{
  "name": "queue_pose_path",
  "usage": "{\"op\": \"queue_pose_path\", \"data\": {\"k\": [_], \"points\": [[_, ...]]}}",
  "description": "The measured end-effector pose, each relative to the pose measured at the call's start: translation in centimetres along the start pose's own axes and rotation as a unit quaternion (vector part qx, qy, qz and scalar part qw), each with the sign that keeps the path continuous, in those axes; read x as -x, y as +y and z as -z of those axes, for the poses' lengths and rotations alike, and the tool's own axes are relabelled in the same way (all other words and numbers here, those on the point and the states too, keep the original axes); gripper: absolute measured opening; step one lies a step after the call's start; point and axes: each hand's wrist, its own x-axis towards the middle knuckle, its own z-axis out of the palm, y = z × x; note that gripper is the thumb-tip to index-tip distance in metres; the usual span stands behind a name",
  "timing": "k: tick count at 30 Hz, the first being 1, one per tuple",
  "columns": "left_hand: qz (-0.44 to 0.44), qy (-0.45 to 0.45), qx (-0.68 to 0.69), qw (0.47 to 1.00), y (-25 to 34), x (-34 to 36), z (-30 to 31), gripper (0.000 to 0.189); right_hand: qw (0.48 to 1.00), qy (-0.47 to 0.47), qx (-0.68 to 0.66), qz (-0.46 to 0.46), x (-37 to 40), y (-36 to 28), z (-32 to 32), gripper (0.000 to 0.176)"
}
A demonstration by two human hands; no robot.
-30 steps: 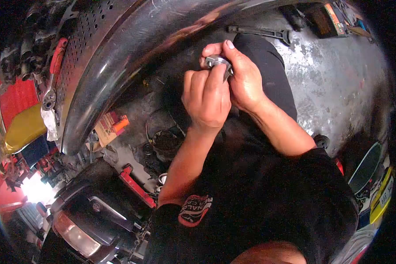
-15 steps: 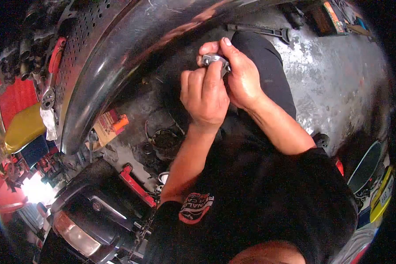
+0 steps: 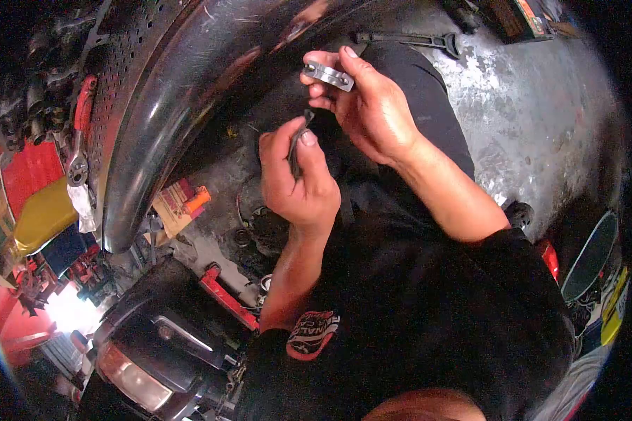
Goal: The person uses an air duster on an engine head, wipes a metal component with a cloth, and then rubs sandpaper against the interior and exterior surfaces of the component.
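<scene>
My right hand (image 3: 379, 112) pinches a silver bearing cap (image 3: 328, 75) between thumb and fingers. The cap is a short curved metal piece with a hole at each end. Lower and to the left, my left hand (image 3: 300, 179) is closed on a thin dark curved strip (image 3: 295, 156), which looks like a bearing shell. The strip's upper end sticks out past my fingertips, and part of it is hidden by my thumb. The two hands are apart, above my dark-trousered leg (image 3: 428, 105).
A long dark metal rod with a forked end (image 3: 411, 42) lies beyond my knee. A large curved black panel (image 3: 189, 91) arches at upper left, with a red-handled ratchet (image 3: 81, 133) beside it. Cardboard (image 3: 172, 210) and a black bumper part with a lamp (image 3: 133, 375) are lower left.
My left hand has drawn away from the cap, down and left, with the dark curved strip in it. My right hand keeps the cap, now more exposed. The view has shifted slightly.
</scene>
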Motion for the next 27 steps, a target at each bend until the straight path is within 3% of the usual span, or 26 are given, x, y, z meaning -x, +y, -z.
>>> {"op": "queue_pose_path", "data": {"k": [3, 10, 17, 21, 23, 24, 26, 27], "points": [[-0.081, -0.003, -0.014, 0.997, -0.3, -1.0, -0.7, 0.017, 0.999, -0.021, 0.03, 0.021, -0.1, 0.2, 0.7, 0.045], [-0.139, -0.034, -0.017, 0.99, 0.0, -2.1, -1.7, 0.024, 0.999, -0.025, 0.038, 0.023, 0.3, 0.2, 0.8, 0.04], [-0.139, -0.049, -0.014, 0.989, -1.0, -1.6, -2.2, 0.028, 0.982, -0.031, 0.175, 0.06, 0.4, 0.1, 1.1, 0.038], [-0.095, -0.057, -0.003, 0.994, -0.5, -1.5, -2.6, 0.027, 0.968, -0.027, 0.236, 0.075, 0.5, -0.1, 1.3, 0.042], [0.024, -0.123, -0.04, 0.991, 1.1, -2.2, -2.2, 0.027, 0.963, -0.033, 0.254, 0.087, 0.5, 0.0, 1.4, 0.04], [0.123, -0.187, -0.084, 0.971, 4.1, -4.0, -1.3, 0.027, 0.964, -0.033, 0.247, 0.091, 0.6, 0.1, 1.3, 0.039], [0.088, -0.187, -0.122, 0.971, 3.9, -4.2, -1.1, 0.027, 0.967, -0.035, 0.232, 0.099, 0.7, 0.2, 1.1, 0.037], [-0.046, -0.123, -0.114, 0.985, 0.8, -2.8, -1.8, 0.026, 0.969, -0.032, 0.228, 0.091, 0.6, 0.4, 1.1, 0.037]]}}
